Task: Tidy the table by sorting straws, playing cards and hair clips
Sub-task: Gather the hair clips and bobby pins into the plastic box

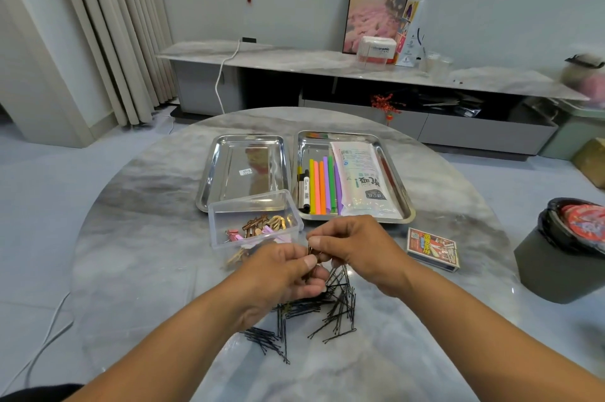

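Straws (322, 187) lie sorted in the tray (406, 202) at 12 o'clock; cards (432, 248) wait at 2. Both hands (288, 274) (353, 246) pinch one clip (311, 252) above the loose pins (330, 310), the box (252, 221) at 11 part-filled.

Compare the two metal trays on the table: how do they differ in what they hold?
The left tray holds nothing but a small sticker, while the right tray holds coloured straws, a black marker and a white packet. A clear plastic box of hair clips overlaps the left tray's near edge; nothing overlaps the right tray. Both are shiny, rectangular and lie flat side by side.
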The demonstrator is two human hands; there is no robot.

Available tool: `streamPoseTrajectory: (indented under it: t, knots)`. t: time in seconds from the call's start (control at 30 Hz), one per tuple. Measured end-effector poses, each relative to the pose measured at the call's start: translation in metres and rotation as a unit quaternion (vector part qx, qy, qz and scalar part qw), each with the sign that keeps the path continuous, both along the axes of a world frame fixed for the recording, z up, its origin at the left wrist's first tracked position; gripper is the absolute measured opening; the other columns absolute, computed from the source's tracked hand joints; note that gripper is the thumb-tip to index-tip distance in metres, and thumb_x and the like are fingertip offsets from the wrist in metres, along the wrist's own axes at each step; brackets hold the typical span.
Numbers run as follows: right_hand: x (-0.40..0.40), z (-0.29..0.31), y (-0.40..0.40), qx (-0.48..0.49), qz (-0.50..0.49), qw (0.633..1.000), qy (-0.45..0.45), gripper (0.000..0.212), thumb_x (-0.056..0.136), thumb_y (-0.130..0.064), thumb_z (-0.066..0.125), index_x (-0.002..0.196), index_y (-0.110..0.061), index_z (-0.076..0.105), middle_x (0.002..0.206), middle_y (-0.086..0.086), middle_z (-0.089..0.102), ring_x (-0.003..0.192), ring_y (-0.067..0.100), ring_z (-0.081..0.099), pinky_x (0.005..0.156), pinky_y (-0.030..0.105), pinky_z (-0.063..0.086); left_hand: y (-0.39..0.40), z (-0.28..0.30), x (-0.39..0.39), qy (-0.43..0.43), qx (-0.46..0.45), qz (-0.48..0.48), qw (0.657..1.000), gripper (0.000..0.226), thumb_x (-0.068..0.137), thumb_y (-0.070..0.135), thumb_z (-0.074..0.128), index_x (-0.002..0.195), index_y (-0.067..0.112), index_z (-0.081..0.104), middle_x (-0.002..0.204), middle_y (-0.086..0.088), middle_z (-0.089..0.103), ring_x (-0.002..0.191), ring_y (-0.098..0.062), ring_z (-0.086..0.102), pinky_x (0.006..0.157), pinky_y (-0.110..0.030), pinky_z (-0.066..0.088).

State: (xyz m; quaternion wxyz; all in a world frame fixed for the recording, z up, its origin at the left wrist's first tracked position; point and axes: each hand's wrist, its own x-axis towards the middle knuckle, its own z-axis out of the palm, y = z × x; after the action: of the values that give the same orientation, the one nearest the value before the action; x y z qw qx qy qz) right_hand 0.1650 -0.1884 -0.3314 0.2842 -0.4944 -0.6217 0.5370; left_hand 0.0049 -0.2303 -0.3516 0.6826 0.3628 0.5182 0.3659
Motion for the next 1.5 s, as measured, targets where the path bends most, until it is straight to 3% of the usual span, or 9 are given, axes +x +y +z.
streamPoseTrajectory:
  t: [0.2, 0.43, 0.53, 0.63, 0.8, 1.2, 1.3, 1.4, 1.5]
  knots:
    - [-0.006, -0.007, -0.008, 0.028, -0.061, 0.998, 0.008, 0.011, 0.079, -0.005, 0.079, 0.085, -0.008, 0.071, 0.072, 0.007, 0.070, 0.058, 0.006, 0.063, 0.055, 0.016, 0.050, -0.004, -0.007, 0.006, -0.022, -0.026, 0.029, 0.999, 0.017, 0.098, 0.007, 0.053, 0.099, -0.001, 0.067, 0.086, -0.013, 0.067, 0.072, -0.016, 0.064, 0.072, -0.027, 0.060]
    - [-0.007, -0.003, -0.007, 0.076, -0.048, 0.993, 0.074, 0.019, 0.077, -0.007, 0.081, 0.094, -0.010, 0.073, 0.077, -0.001, 0.071, 0.071, 0.006, 0.065, 0.069, 0.018, 0.053, -0.005, 0.006, 0.003, -0.160, -0.043, 0.021, 0.986, 0.016, 0.096, 0.007, 0.053, 0.100, -0.001, 0.067, 0.088, -0.014, 0.071, 0.079, -0.023, 0.072, 0.068, -0.029, 0.061]
    - [0.006, 0.014, -0.004, 0.095, 0.096, 0.989, -0.057, 0.071, 0.072, -0.020, 0.086, 0.136, -0.030, 0.055, 0.111, -0.012, 0.063, 0.088, -0.007, 0.061, 0.075, 0.017, 0.051, -0.003, 0.014, -0.006, -0.194, -0.038, -0.001, 0.980, 0.024, 0.093, 0.009, 0.056, 0.111, -0.002, 0.067, 0.097, -0.014, 0.068, 0.085, -0.024, 0.071, 0.075, -0.034, 0.061]
    - [0.014, 0.019, -0.008, 0.156, 0.195, 0.943, -0.219, 0.102, 0.064, -0.040, 0.089, 0.148, -0.044, 0.032, 0.133, -0.026, 0.046, 0.114, -0.008, 0.049, 0.089, 0.017, 0.049, -0.003, 0.017, -0.013, -0.200, -0.048, -0.029, 0.978, 0.026, 0.089, 0.012, 0.058, 0.111, 0.002, 0.068, 0.089, -0.010, 0.070, 0.092, -0.026, 0.071, 0.078, -0.038, 0.060]
    - [0.012, 0.008, -0.014, 0.189, 0.165, 0.947, -0.200, 0.100, 0.063, -0.044, 0.089, 0.145, -0.050, 0.033, 0.123, -0.025, 0.055, 0.105, 0.010, 0.062, 0.087, 0.026, 0.054, -0.003, 0.020, -0.015, -0.161, -0.039, -0.051, 0.985, 0.027, 0.093, 0.010, 0.056, 0.117, 0.001, 0.064, 0.085, -0.009, 0.072, 0.093, -0.025, 0.072, 0.080, -0.036, 0.060]
    - [-0.007, 0.000, -0.019, 0.196, 0.127, 0.956, -0.176, 0.076, 0.069, -0.029, 0.088, 0.136, -0.036, 0.054, 0.118, -0.020, 0.059, 0.099, -0.009, 0.057, 0.087, 0.013, 0.049, -0.007, 0.011, -0.003, -0.136, -0.029, 0.011, 0.990, 0.022, 0.100, 0.013, 0.048, 0.113, 0.001, 0.063, 0.074, -0.005, 0.062, 0.059, -0.013, 0.059, 0.063, -0.028, 0.056]
    - [-0.006, -0.002, -0.018, 0.124, 0.116, 0.977, -0.131, 0.081, 0.068, -0.030, 0.088, 0.139, -0.039, 0.049, 0.117, -0.017, 0.060, 0.091, -0.010, 0.060, 0.091, 0.022, 0.052, -0.007, 0.009, 0.005, -0.171, -0.051, 0.052, 0.983, 0.022, 0.103, 0.012, 0.043, 0.109, 0.002, 0.061, 0.065, -0.003, 0.051, 0.053, -0.012, 0.059, 0.062, -0.029, 0.056]
    - [-0.006, -0.002, -0.019, 0.101, 0.107, 0.986, -0.079, 0.077, 0.075, -0.040, 0.081, 0.143, -0.039, 0.044, 0.116, -0.020, 0.062, 0.104, -0.004, 0.062, 0.091, 0.027, 0.054, -0.003, 0.012, 0.003, -0.273, -0.090, 0.072, 0.955, 0.023, 0.102, 0.011, 0.042, 0.112, 0.001, 0.060, 0.081, -0.009, 0.056, 0.073, -0.014, 0.059, 0.069, -0.032, 0.056]
    - [-0.004, 0.004, -0.014, 0.078, 0.043, 0.995, -0.047, 0.037, 0.088, -0.042, 0.068, 0.124, -0.034, 0.062, 0.108, -0.012, 0.069, 0.094, 0.004, 0.068, 0.078, 0.024, 0.057, 0.001, 0.014, -0.004, -0.321, -0.124, 0.091, 0.934, 0.028, 0.101, 0.026, 0.041, 0.103, 0.004, 0.058, 0.074, -0.006, 0.052, 0.063, -0.012, 0.045, 0.054, -0.024, 0.049]
